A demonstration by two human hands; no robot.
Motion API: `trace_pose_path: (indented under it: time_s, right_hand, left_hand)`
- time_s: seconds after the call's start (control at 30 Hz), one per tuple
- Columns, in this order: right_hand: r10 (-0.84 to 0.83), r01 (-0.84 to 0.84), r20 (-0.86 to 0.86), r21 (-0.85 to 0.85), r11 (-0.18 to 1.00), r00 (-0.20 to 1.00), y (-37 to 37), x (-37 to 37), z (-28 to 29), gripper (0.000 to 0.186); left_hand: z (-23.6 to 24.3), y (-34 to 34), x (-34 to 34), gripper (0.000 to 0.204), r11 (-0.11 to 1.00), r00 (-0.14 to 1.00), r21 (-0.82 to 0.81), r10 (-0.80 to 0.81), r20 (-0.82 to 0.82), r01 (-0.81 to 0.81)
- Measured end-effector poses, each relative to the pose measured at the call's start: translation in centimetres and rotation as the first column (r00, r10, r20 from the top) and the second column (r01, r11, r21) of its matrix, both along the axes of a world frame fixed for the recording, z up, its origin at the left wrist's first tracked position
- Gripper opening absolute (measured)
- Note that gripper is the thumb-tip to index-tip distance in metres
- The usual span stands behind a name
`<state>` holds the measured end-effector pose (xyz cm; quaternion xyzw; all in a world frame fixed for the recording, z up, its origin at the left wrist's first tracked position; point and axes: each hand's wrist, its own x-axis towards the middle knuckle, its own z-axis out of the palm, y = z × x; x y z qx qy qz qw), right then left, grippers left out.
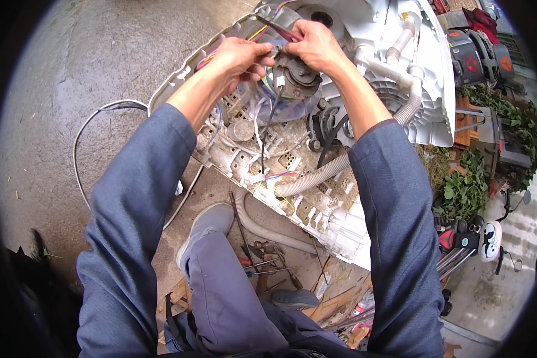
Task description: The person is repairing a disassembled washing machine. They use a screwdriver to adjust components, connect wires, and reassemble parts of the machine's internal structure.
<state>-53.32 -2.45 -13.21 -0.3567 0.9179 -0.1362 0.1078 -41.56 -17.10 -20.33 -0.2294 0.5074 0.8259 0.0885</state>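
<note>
An opened washing machine [340, 230] lies on the ground with its workings exposed. Over its dirty round motor [298, 77], both my hands work close together. My right hand [319, 48] is closed around what look like pliers [277, 27] with dark red handles, pointing up and to the left. My left hand [241, 62] has its thumb and finger pinched beside the motor's upper edge, next to thin wires; what is between them is too small to name. Yellow and red wires [258, 33] run just beyond the left fingers. A black cable [269, 119] hangs from the motor.
A grey corrugated hose [316, 178] crosses the machine, and another hose [256, 227] lies on the floor by my shoe [212, 224]. Several screwdrivers [268, 271] lie between my feet. A white cable [76, 152] loops at left. Leafy greens [465, 188] and a vehicle stand at right.
</note>
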Motion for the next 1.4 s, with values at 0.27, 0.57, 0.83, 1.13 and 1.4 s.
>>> trace_pose_path:
  time_s: [0.27,0.57,0.83,1.13,1.4]
  right_hand:
    - [0.037,-0.048,-0.098,-0.118,0.992,0.995,0.8,0.4,-0.3,0.021]
    - [0.002,0.006,0.029,-0.260,0.966,1.000,1.0,0.0,-0.8,0.030]
    - [-0.221,0.207,-0.025,-0.262,0.943,0.975,1.8,0.5,-1.4,0.034]
    - [-0.238,0.231,-0.001,-0.225,0.947,0.971,1.6,0.8,-1.5,0.032]
    - [-0.238,0.236,0.019,-0.223,0.946,0.971,1.6,1.0,-1.7,0.031]
  left_hand:
    - [0.5,-0.1,-1.1,0.020,0.975,0.990,0.178,-0.139,0.005,0.136]
    - [-0.8,-0.2,-1.9,0.014,0.952,0.992,0.282,-0.128,0.007,0.120]
    - [-0.5,0.4,-0.9,0.016,0.992,0.997,0.114,-0.050,-0.059,0.057]
    - [-1.6,0.2,-1.1,0.017,0.997,0.997,0.025,-0.070,-0.014,0.070]
    - [-2.9,0.7,-0.8,0.013,0.971,0.997,0.237,-0.023,0.078,0.004]
